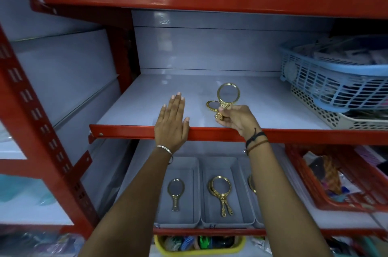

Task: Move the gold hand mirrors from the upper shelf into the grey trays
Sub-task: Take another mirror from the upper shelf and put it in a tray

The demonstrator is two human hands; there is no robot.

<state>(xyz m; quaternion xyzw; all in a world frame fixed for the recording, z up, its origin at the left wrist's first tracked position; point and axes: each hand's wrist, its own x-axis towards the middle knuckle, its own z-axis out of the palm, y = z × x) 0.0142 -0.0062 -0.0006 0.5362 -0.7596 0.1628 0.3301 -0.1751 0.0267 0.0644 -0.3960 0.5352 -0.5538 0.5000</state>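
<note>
The right hand (235, 119) grips one gold mirror (227, 94) by its handle, glass upright above the upper shelf (147, 97). A second mirror (212, 106) lies flat on the shelf just behind it. The left hand (173, 119) rests flat and empty, fingers together, on the shelf edge. Below stand three grey trays — the left tray (178, 221) holds one mirror, the middle tray (228, 222) two stacked, and the right tray (257, 222) is mostly hidden by the arm.

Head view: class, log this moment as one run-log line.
right hand: grip on gold mirror | left hand: flat on shelf | second mirror: on shelf | grey trays: hold mirrors
</note>
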